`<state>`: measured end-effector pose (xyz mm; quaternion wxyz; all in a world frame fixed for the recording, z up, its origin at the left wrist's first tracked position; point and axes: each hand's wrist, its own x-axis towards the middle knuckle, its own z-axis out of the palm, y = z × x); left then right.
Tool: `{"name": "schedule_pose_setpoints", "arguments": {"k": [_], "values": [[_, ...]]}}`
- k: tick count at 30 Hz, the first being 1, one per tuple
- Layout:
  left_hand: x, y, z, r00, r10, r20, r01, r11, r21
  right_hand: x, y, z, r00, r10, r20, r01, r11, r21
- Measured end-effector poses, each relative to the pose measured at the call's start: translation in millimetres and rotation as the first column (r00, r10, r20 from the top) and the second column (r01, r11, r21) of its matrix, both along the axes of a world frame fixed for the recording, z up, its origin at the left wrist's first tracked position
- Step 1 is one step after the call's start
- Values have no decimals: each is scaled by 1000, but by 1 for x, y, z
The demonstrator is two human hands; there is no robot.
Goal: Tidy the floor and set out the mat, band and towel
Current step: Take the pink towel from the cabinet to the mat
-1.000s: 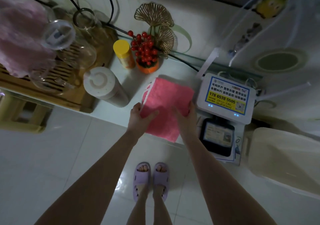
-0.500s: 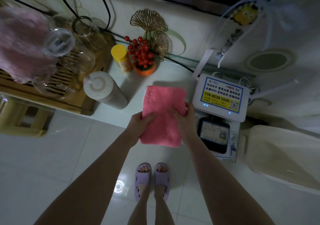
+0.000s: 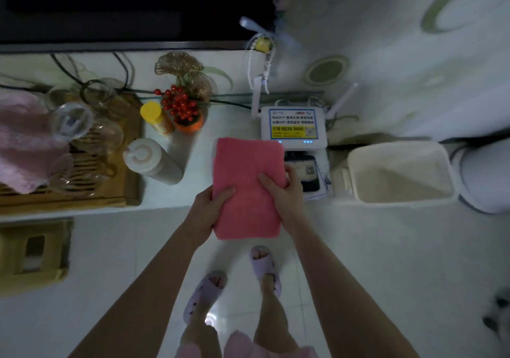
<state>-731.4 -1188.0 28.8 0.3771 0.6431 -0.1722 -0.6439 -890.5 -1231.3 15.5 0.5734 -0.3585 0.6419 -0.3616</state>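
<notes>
A folded pink towel (image 3: pixel 248 170) is held between both hands, part over the white counter (image 3: pixel 198 159) and part hanging past its front edge. My left hand (image 3: pixel 205 210) grips the towel's left side with the thumb on top. My right hand (image 3: pixel 284 192) grips its right side, fingers over the top face. No mat or band is in view.
A white router (image 3: pixel 294 126) sits just right of the towel, a white bottle (image 3: pixel 151 162) lies to its left, with a yellow-capped jar (image 3: pixel 156 117) and a red berry ornament (image 3: pixel 183 112) behind. A wooden tray (image 3: pixel 69 186) with glassware is at left, a beige bin (image 3: pixel 400 173) at right.
The towel has been folded narrower and drawn toward me, off the counter edge. My head has lifted, and my right foot has stepped forward.
</notes>
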Motion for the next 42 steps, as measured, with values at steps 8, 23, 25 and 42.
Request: {"name": "schedule_pose_setpoints", "arguments": {"k": [8,23,25,42], "values": [[-24,31,20,930,-367,-24,364,927,-93,-30,98,27,933,-359,18,359,933,-10],[-126,182,26,513,-857,-54,846,515,-139,-83,340,65,488,-868,91,871,491,11],[-138,222,31,446,-893,-64,880,450,-153,-82,388,66,408,-908,94,912,411,5],[-160,494,28,-57,-986,-158,993,-40,-107,-39,702,63,-56,-998,5,998,-56,-14]]}}
